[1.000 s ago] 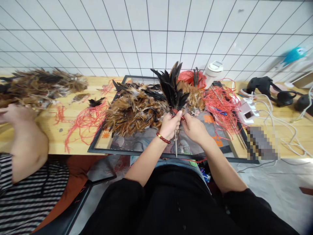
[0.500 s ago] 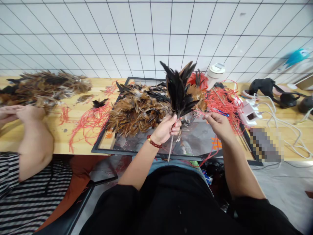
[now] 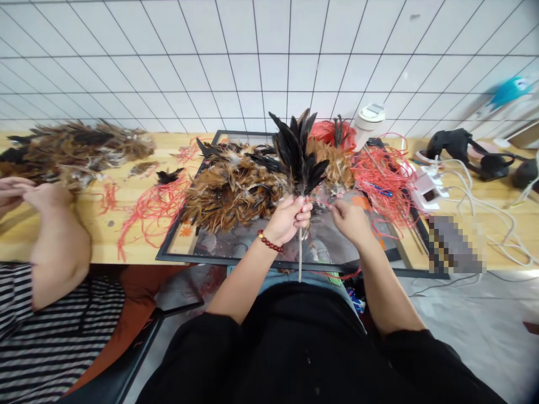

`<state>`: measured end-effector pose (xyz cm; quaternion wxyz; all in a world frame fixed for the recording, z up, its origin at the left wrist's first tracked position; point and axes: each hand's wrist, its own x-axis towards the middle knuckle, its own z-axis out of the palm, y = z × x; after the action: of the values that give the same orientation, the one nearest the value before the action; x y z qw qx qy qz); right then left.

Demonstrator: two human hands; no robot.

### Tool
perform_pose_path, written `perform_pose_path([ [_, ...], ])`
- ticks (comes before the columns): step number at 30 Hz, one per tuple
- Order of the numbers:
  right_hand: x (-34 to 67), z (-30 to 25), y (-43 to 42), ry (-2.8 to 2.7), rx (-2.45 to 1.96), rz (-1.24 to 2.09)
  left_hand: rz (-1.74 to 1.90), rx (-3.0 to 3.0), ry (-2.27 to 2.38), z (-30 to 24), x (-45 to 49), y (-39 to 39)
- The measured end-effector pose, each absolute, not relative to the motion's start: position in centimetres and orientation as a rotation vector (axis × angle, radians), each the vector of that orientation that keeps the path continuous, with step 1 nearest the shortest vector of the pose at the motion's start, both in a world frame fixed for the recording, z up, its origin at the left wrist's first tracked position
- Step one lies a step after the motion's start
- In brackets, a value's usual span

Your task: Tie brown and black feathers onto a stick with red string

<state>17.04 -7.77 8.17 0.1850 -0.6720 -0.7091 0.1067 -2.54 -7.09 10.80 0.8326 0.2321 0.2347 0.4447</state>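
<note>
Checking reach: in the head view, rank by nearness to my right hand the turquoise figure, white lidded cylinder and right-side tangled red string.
1. Tangled red string: close, right.
2. White lidded cylinder: by the wall.
3. Turquoise figure: far right.

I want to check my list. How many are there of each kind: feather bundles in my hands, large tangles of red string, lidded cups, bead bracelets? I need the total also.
Feather bundle in your left hand: 1
Large red string tangles: 2
Lidded cup: 1
Bead bracelet: 1
Total: 5
</note>
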Motion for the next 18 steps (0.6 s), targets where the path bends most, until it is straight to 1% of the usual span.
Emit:
perform_pose_path([
  [4,16.5,9.8,-7.8,-2.302,-1.918,0.174,0.963,0.569,0.646,10.9,-1.8,-7.0],
  [7,16.0,12.0,-8.1,-2.394,-1.833,0.077,0.944,0.645,0.745,10.6,-1.1,-6.8],
  [11,16.0,14.0,-8.0,-2.477,-1.755,0.016,0.833,0.78,0.851,10.4,-0.5,-6.6],
  [18,17.1,13.9,-7.6,-2.501,-1.745,0.062,0.761,0.807,0.885,10.5,-0.7,-6.4],
])
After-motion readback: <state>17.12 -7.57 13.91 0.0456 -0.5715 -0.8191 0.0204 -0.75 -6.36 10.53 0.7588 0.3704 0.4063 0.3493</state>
